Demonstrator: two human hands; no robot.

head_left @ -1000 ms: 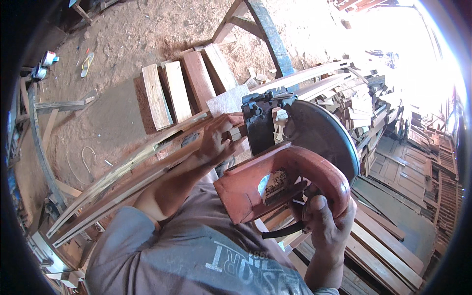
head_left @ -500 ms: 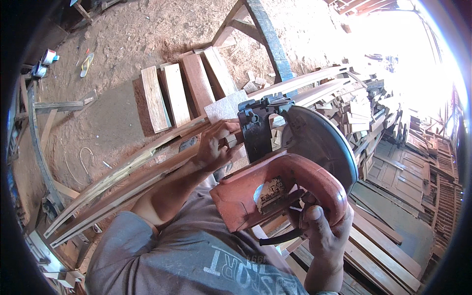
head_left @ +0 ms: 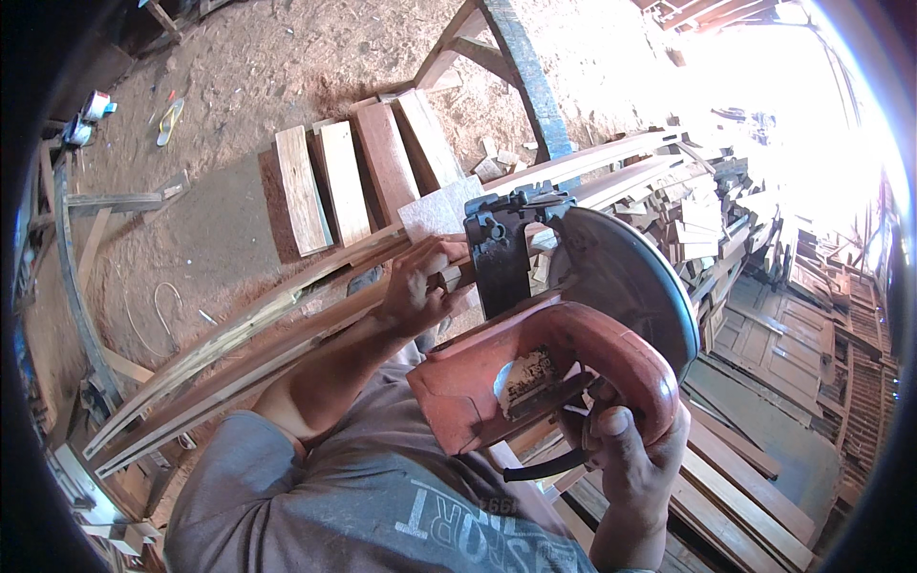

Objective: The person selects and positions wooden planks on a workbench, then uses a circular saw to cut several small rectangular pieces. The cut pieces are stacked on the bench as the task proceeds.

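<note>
My right hand (head_left: 640,449) is closed round the handle of a red power saw (head_left: 530,372) with a black metal base (head_left: 497,267) and a dark round blade guard (head_left: 635,267). A black cable hangs from the handle. My left hand (head_left: 425,286) has curled fingers on a wooden piece (head_left: 454,277) beside the black base, partly hidden by the saw. Long wooden rails (head_left: 248,334) run diagonally beneath my left arm, with a pale grey square piece (head_left: 430,210) lying across them.
Several short boards (head_left: 339,181) lie on the dirt ground behind the rails. A blue-grey wooden trestle (head_left: 521,76) stands at the back. Piled offcuts (head_left: 693,229), long planks (head_left: 735,506) and a panelled door (head_left: 774,344) fill the right. A sandal (head_left: 170,121) and cans (head_left: 94,112) lie at left.
The saw and my right hand shifted slightly down and left from a second ago, and my left hand moved slightly down. Both have stayed nearly still over the last half second.
</note>
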